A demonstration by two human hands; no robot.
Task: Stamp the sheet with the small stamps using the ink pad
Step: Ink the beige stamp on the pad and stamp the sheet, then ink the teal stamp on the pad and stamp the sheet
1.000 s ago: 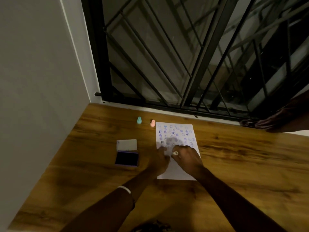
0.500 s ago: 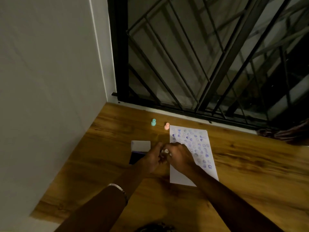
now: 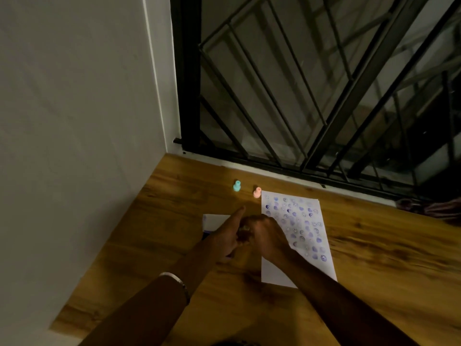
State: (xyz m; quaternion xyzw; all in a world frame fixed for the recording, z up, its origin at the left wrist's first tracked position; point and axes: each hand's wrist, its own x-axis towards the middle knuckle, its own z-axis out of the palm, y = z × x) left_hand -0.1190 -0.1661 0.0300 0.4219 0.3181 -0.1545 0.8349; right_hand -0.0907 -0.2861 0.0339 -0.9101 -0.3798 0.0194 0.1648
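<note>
Change: both hands have been drawn off the sheet (image 3: 299,226) leftward since a second ago; they are now met at its left edge, over the near side of the ink pad (image 3: 216,221); re-inking or a handover of the stamp is judged to be in hand, not a print.
Left hand (image 3: 224,239): index finger stretched out toward the far side; the other fingers curled in against the right hand; whether anything is gripped cannot be told.
Right hand (image 3: 268,237): fingers closed in a loose fist; a small pale object (image 3: 245,228) is seen between the two hands, judged to be the stamp in use; which hand carries it cannot be told, as the spot is dark and blurred.
Sheet: lying flat on the worktop (image 3: 374,258), right of the hands; covered with blue prints down to its near right; a blank strip is left at the near edge, so the task is judged far along but unfinished.
Ink pad: left of the sheet, mostly hidden under the left hand; only its pale open lid is plainly seen.
Count, stamps: three judged; a teal stamp (image 3: 237,186) and a pink stamp (image 3: 257,192) standing upright at the far side, the pink one just beside the sheet's far left corner; one between the hands.
Count, others: one sheet; one ink pad; two hands.
</note>
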